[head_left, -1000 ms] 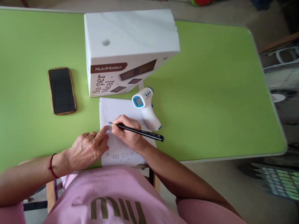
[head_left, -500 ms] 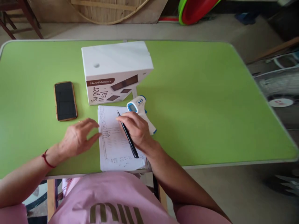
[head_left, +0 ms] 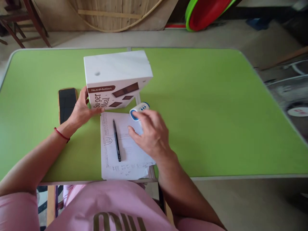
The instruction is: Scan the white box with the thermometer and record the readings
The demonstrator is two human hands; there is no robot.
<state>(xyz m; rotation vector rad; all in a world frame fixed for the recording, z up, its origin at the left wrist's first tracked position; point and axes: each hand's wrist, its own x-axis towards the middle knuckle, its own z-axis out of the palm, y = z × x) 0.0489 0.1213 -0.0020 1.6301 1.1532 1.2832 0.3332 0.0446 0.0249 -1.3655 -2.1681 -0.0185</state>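
A white carton [head_left: 117, 69] printed "NutriMotion Su-per Meal" stands upright on the table. My left hand [head_left: 83, 109] grips its lower left corner, thumb across the front and fingers along the left side. Below the carton lie white printed sheets of paper [head_left: 108, 165], with a black pen [head_left: 116, 141] resting on them. Over the right part of the paper is my right hand [head_left: 152, 133], empty, with thumb and fingers apart. It partly covers a white and blue infrared thermometer [head_left: 144, 106], whose handle is hidden; whether the fingers touch it I cannot tell.
A phone [head_left: 66, 104] in a brown case lies left of the carton, partly behind my left forearm. The green table [head_left: 216, 112] extends far to the right. Beyond its far edge are a wooden chair [head_left: 31, 25] and a red and green basin [head_left: 207, 12]; a fan [head_left: 293, 96] is at the right.
The pen has left my right hand and lies on the paper. My left hand has moved up and forward to take hold of the carton. My right hand has opened and shifted right.
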